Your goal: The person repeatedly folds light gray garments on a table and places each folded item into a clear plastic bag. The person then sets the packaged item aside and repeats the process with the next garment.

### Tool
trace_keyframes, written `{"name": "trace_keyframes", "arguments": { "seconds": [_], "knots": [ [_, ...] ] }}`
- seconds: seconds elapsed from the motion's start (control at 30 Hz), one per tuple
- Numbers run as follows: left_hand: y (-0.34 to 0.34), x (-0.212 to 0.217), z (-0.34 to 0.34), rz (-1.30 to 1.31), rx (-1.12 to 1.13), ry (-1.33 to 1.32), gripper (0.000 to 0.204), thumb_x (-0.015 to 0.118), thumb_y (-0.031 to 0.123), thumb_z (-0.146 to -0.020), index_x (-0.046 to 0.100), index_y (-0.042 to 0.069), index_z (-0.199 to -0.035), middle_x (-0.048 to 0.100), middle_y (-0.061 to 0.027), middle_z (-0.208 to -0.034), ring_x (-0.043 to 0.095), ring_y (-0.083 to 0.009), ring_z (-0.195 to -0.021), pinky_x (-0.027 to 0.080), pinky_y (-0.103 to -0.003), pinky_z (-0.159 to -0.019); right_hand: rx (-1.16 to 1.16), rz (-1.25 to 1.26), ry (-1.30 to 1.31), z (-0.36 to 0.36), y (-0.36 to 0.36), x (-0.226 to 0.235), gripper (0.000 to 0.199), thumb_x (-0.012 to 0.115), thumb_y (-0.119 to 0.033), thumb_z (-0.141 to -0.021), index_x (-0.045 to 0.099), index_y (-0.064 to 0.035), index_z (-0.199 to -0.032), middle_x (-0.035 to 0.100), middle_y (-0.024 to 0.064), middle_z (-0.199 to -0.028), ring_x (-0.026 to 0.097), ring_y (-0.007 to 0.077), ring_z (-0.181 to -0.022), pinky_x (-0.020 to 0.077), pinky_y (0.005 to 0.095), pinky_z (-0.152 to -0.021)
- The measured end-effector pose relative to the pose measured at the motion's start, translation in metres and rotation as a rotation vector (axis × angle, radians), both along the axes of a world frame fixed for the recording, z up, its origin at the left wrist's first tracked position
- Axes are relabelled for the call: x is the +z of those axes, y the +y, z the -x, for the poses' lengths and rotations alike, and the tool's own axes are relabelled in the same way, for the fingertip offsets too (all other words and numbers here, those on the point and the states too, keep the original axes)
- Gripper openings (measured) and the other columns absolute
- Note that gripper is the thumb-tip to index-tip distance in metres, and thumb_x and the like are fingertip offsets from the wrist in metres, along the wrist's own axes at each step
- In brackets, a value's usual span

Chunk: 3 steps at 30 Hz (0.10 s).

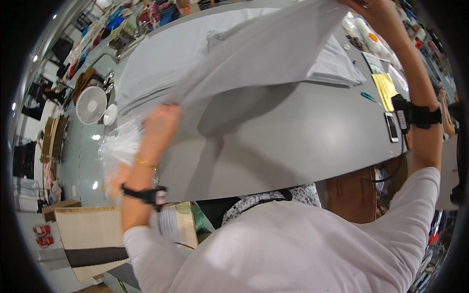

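Observation:
A thin pale grey-white fabric sheet (273,58) is stretched in the air between my two hands, its near edge lifted off the table. My left hand (163,122), somewhat blurred, is closed at the sheet's left corner. High at the upper right, my right hand (375,9) pinches the opposite corner; part of that hand is cut off by the frame. Beneath and behind the raised sheet lies a layered pile of the same pale fabric (166,58), with folded edges showing at its right end.
The grey tabletop (293,136) curves in front of me. On its right are a phone (391,127), small green scissors (369,96) and a yellow cloth or paper (385,90). Clear plastic bags (119,146) hang at the left edge, near a white fan (91,105). Cartons (349,195) stand below.

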<state>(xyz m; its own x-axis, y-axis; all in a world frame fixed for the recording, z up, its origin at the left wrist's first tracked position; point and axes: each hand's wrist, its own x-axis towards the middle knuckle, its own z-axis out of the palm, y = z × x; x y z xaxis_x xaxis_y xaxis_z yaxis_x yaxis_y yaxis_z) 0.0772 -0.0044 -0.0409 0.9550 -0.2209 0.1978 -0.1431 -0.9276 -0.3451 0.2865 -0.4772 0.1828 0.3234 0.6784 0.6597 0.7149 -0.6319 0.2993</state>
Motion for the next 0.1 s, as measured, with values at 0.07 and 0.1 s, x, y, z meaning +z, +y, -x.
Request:
{"name": "trace_keyframes", "arguments": {
  "seconds": [0.07,0.1],
  "knots": [
    [0.044,0.086,0.021,-0.196,0.024,-0.364,0.021,0.062,0.004,-0.085,0.067,0.009,-0.105,0.07,-0.012,-0.098,0.067,-0.0314,-0.089,0.055,-0.043,-0.081,0.034,-0.133,0.008,0.023,-0.035,0.026,0.008,0.078,-0.013,-0.092,0.08,-0.0053,-0.094,0.078,0.0097,-0.093,0.074,0.0187,-0.077,0.0623,0.0295,-0.07],
    [0.059,0.14,0.048,-0.453,0.075,-0.431,0.026,0.063,0.003,-0.088,0.068,0.01,-0.113,0.07,-0.0102,-0.103,0.067,-0.0302,-0.092,0.055,-0.04,-0.083,0.041,-0.268,0.061,0.032,-0.048,0.038,0.007,0.078,-0.012,-0.093,0.08,-0.0058,-0.095,0.078,0.0104,-0.093,0.074,0.0182,-0.077,0.0628,0.028,-0.07]
  ]
}}
